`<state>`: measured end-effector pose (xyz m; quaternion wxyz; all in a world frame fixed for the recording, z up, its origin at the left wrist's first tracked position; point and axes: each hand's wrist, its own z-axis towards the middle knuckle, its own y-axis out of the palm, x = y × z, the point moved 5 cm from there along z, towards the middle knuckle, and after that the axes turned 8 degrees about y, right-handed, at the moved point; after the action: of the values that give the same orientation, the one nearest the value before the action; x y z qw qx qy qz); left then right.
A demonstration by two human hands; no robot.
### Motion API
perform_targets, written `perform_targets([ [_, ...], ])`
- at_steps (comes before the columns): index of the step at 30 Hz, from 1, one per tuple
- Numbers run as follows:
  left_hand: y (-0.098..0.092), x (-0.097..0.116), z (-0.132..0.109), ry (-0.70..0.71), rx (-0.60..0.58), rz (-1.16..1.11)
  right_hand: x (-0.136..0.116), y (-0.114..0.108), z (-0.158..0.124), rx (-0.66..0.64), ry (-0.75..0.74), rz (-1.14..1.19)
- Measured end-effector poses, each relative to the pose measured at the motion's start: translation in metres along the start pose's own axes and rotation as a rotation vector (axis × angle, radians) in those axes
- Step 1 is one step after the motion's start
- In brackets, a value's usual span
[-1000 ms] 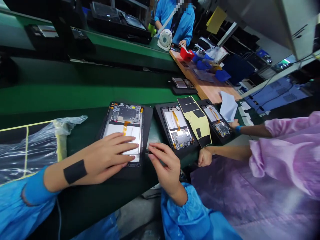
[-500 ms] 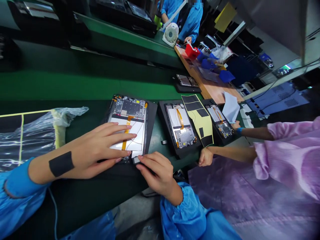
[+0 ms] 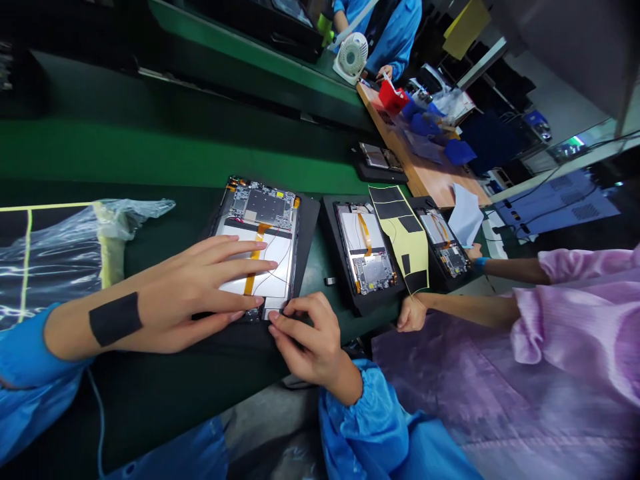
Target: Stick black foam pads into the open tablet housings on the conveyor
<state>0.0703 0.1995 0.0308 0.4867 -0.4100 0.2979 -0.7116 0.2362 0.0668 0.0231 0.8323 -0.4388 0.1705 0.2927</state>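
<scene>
An opened tablet lies in a black tray, showing its circuit board, white panel and orange flex strip. My left hand rests flat across the white panel, fingers apart, with a black band on the forearm. My right hand is curled at the tablet's lower right corner, and its fingertips hide whatever is there. To the right, a second opened tablet sits in its tray, partly covered by a yellow-and-black sheet.
A co-worker's hands in pink sleeves work at a third tablet. A plastic-wrapped bundle lies left on the green belt. Beyond stand a wooden bench, a white fan and a red box.
My right hand has moved left from the belt beside the tray to the tablet's lower right corner. My left hand stays on the panel, and the whole view has tilted slightly.
</scene>
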Motion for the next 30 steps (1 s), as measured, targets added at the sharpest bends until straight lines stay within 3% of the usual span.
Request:
perform_targets([
  [6,0.002,-0.001,-0.003,-0.005,-0.014,0.009,0.002,-0.010,-0.001,-0.114,-0.202,-0.242],
  [10,0.003,-0.001,0.000,-0.001,-0.017,0.064,0.005,-0.012,0.000,-0.211,-0.246,-0.313],
  [15,-0.001,0.012,0.004,-0.079,0.090,0.260,0.005,-0.019,0.007,-0.240,-0.181,-0.108],
  [18,-0.001,0.034,-0.001,-0.155,0.243,0.414,0.004,-0.028,0.020,-0.177,-0.117,0.068],
  [20,0.007,0.053,-0.003,-0.101,0.290,0.444,0.005,-0.030,0.037,-0.171,-0.121,0.093],
  [23,0.027,0.070,-0.001,0.002,0.226,0.473,0.005,-0.016,0.068,-0.388,-0.309,-0.049],
  [26,0.039,0.073,-0.002,0.012,0.182,0.485,0.011,-0.002,0.087,-0.616,-0.543,-0.193],
  [30,0.038,0.064,-0.008,-0.065,0.200,0.402,0.022,-0.012,0.093,-0.573,-0.615,-0.208],
])
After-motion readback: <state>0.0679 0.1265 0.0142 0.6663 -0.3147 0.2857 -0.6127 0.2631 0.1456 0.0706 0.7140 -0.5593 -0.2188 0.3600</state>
